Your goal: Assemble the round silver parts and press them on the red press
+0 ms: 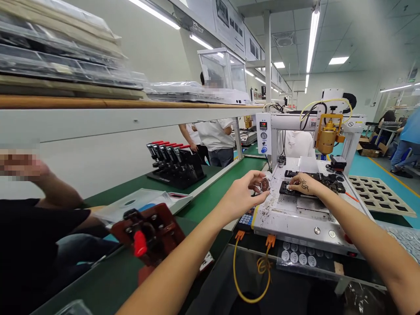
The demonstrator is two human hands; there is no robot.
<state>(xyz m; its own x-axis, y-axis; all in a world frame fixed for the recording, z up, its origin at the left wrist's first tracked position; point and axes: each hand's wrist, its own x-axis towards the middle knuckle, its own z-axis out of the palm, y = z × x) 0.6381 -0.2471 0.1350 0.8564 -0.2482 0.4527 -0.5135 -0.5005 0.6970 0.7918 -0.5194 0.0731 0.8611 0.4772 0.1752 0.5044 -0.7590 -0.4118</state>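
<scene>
My left hand (246,194) is closed around a round, shiny metal watch case (264,184), held up by its edge just left of the white bench machine. The fingers of my right hand (303,183) point down in a pinch over the left end of a black fixture (284,189) on the machine bed. A small shiny bit shows under those fingertips, mostly hidden by them. Behind the hand, more black fixture parts (324,178) lie across the bed. A gold-coloured dispensing head (327,138) hangs from the gantry above and beyond my right hand.
A control box (263,133) stands at the machine's left post. Nearer are a yellow cable (235,267) and a sheet of round pieces (298,256). On the left, a red-handled clamp (141,240) sits beside a seated person (42,245). A slotted tray (380,194) lies right.
</scene>
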